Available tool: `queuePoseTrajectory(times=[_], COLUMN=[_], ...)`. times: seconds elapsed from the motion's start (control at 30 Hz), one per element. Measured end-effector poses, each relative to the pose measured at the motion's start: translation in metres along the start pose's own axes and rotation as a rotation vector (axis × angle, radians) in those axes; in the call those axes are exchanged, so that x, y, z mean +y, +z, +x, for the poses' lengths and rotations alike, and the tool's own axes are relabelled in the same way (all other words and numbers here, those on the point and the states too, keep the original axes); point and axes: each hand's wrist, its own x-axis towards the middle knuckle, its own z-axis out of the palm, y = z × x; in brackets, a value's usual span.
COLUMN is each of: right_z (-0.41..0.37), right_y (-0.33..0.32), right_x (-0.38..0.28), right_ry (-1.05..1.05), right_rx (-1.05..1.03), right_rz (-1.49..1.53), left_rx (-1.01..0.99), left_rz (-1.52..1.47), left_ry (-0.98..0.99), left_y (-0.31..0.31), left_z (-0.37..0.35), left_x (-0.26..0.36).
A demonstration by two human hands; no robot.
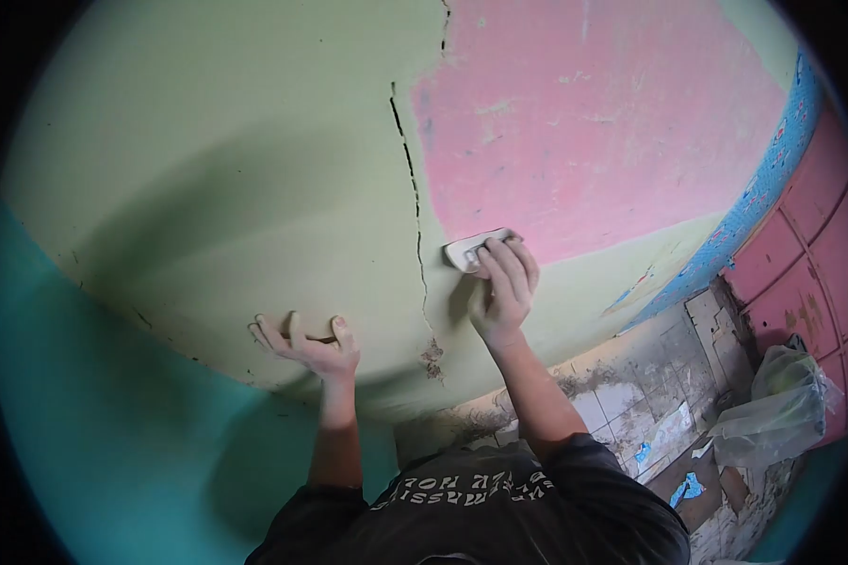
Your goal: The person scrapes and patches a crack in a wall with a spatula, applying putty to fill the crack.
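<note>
One scraper (471,252): small, white, flat, pressed to the wall (236,169) at the lower edge of the pink patch (594,122). One long crack (413,202) runs just left of it. Right hand (504,282) grips the scraper, fingers curled over it. Left hand (306,341) lies open, fingers spread, flat on the green paint.

Both arms raised; left hand (306,344) flat, fingers splayed; right hand (501,287) higher, fingers together, gripping.
</note>
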Motion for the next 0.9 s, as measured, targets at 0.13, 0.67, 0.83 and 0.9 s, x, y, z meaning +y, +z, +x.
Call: queuePoseTrajectory(times=[0.13,0.67,0.83,0.9], right_z=[-0.001,-0.018,-0.012,-0.001], right_y=[0.005,0.016,0.008,0.013], right_x=[-0.013,-0.006,-0.005,-0.006], right_ry=[-0.139,0.04,-0.142,-0.033], right_rx=[-0.091,0.059,-0.127,0.025], right_rz=[0.091,0.035,0.025,0.062], left_rx=[-0.007,-0.003,-0.002,0.01], left_rz=[0.13,0.125,0.102,0.087], left_ry=[0.019,0.077,0.06,0.061], left_y=[0.011,0.006,0.007,0.009], left_z=[-0.013,-0.01,-0.014,-0.013], left_x=[-0.005,-0.009,-0.011,-0.012])
